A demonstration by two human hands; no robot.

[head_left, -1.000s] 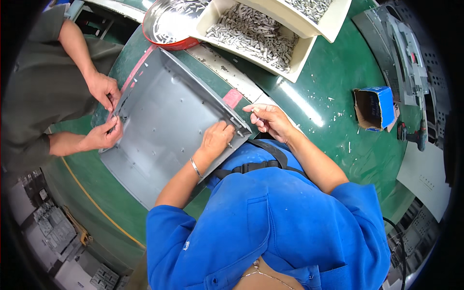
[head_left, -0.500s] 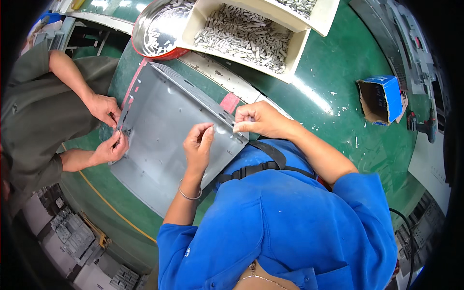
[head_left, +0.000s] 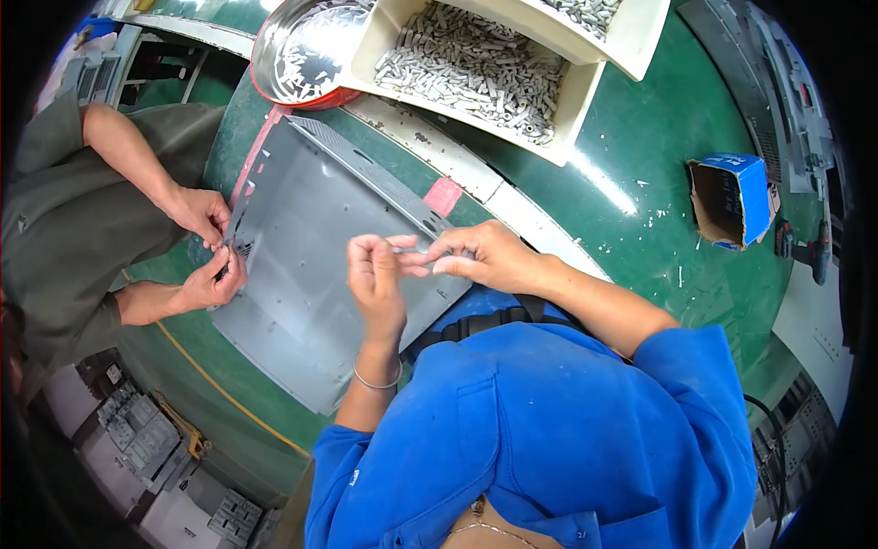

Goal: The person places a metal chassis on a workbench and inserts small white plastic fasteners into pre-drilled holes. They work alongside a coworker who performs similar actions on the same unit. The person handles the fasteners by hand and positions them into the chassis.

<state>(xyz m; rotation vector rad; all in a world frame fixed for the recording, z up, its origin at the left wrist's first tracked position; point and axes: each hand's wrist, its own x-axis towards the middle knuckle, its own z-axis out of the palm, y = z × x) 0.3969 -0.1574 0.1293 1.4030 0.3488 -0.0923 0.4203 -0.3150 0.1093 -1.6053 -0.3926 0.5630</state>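
A grey sheet-metal panel (head_left: 302, 247) with raised, perforated edges lies tilted in front of me. Over its near right corner my two hands come together. My left hand (head_left: 377, 274) has its fingers stretched toward the right one, slightly apart and a little blurred. My right hand (head_left: 489, 258) is closed, thumb against curled fingers, its tips meeting the left fingertips; anything small between them is hidden. Across the panel, a co-worker's two hands (head_left: 210, 279) pinch at its left edge.
Beyond the panel stand a cream bin (head_left: 585, 119) full of small whitish cylindrical pieces and a red-rimmed metal bowl (head_left: 265, 78) with similar pieces. On the green table to the right are an opened blue box (head_left: 752, 197) and a power drill (head_left: 814, 247).
My left hand has moved right to meet my right hand, its fingers going from a pinch to stretched out. The right hand has shifted slightly down, away from the panel's edge.
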